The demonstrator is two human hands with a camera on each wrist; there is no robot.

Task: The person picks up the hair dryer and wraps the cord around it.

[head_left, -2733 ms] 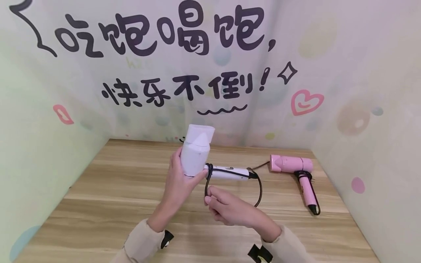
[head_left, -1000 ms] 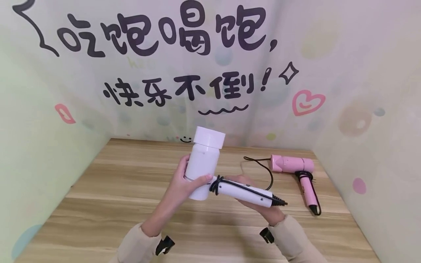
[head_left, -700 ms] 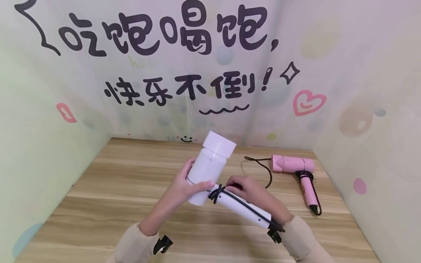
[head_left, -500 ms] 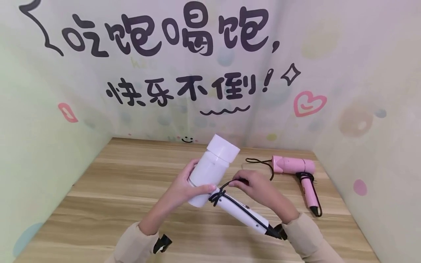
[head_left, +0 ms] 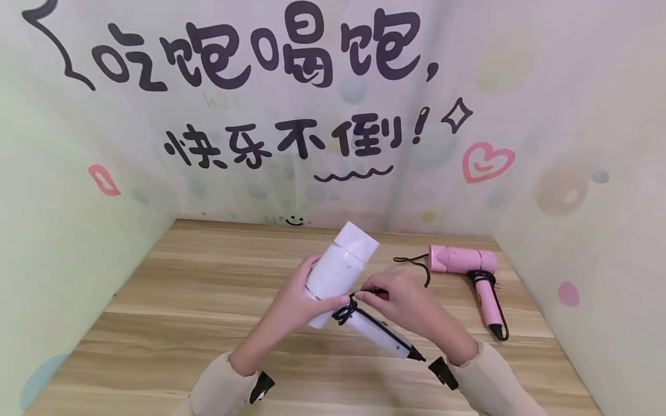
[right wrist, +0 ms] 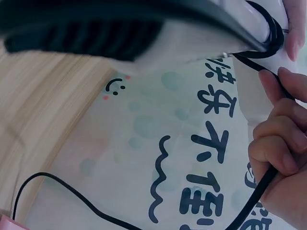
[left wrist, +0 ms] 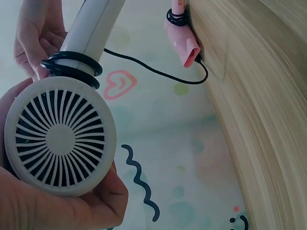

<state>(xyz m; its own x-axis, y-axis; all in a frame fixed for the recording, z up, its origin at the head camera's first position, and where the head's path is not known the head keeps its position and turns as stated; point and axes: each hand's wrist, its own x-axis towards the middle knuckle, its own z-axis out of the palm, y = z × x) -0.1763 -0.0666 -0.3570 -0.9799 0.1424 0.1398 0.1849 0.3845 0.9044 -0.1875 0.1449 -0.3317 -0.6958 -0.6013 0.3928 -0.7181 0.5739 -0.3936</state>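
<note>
My left hand (head_left: pixel 293 303) grips the barrel of a white hair dryer (head_left: pixel 335 271), thumb near the top of its handle. The dryer is held above the table, nozzle tilted up and right, handle sloping down right. Black cord (head_left: pixel 345 312) is wound around the handle beside the barrel; the left wrist view shows these coils below the round slotted vent (left wrist: pixel 61 136). Just above the handle, my right hand (head_left: pixel 411 300) holds the cord; in the right wrist view its fingers curl around the cord (right wrist: pixel 254 199), with thumb and forefinger close to the coils.
A pink hair dryer (head_left: pixel 458 260) lies on the right of the wooden table (head_left: pixel 198 289), its own cord wound around its handle. A slack black cord (head_left: pixel 416 260) runs up to its nozzle. A printed backdrop (head_left: pixel 250 196) stands behind the table.
My right hand has gone from below the white dryer's handle, around behind it, to above it with the cord. The dryer has tilted right, its handle now pointing down right.
</note>
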